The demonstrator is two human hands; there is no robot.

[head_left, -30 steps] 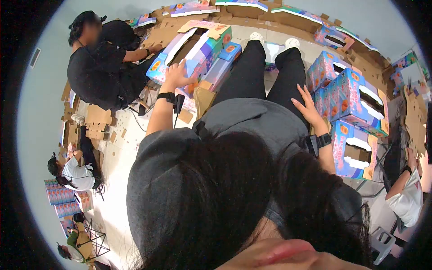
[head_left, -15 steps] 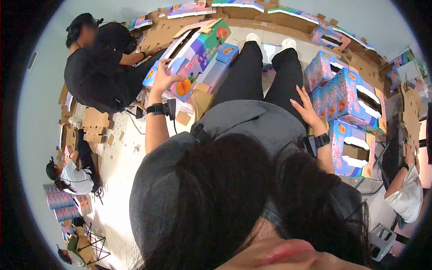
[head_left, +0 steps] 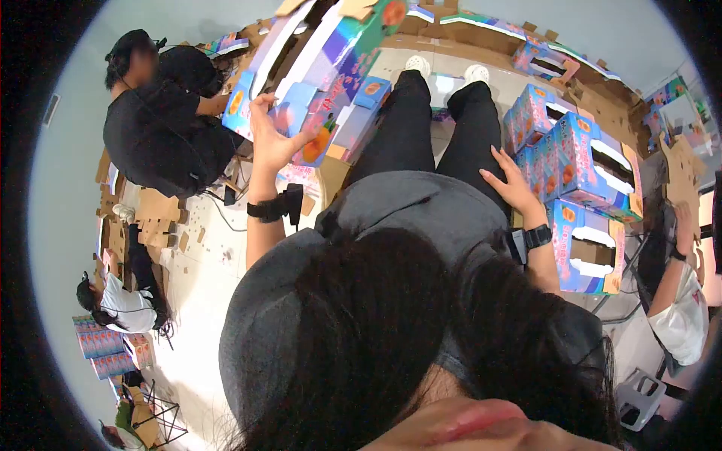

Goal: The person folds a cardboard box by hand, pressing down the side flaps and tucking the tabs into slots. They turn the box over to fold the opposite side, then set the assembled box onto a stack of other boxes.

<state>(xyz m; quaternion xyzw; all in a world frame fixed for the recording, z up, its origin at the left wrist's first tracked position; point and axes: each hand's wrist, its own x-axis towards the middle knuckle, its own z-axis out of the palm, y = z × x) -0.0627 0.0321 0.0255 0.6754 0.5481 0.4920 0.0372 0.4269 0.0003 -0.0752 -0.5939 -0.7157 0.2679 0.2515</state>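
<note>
My left hand (head_left: 274,144) grips the near end of a colourful printed cardboard carton (head_left: 342,75), with my thumb along its near face. Fruit pictures and a long slot show on the carton, which is tilted up, its far end close to the top of the view. My right hand (head_left: 514,185) lies on my right thigh, fingers extended, holding nothing. Just beside it stand several similar cartons (head_left: 577,154) in a stack. Under the raised carton, another blue and pale carton (head_left: 370,94) sits next to my left leg.
A person in black (head_left: 162,124) sits at the left. Flattened brown cardboard (head_left: 444,39) and printed carton pieces line the far side. More people are farther left and at the right edge. A grey stool (head_left: 639,398) stands at the lower right, and cardboard scraps (head_left: 159,209) litter the floor.
The carton in my left hand has risen and tipped up, its far end moving toward the top of the view. My right hand has stayed on my thigh.
</note>
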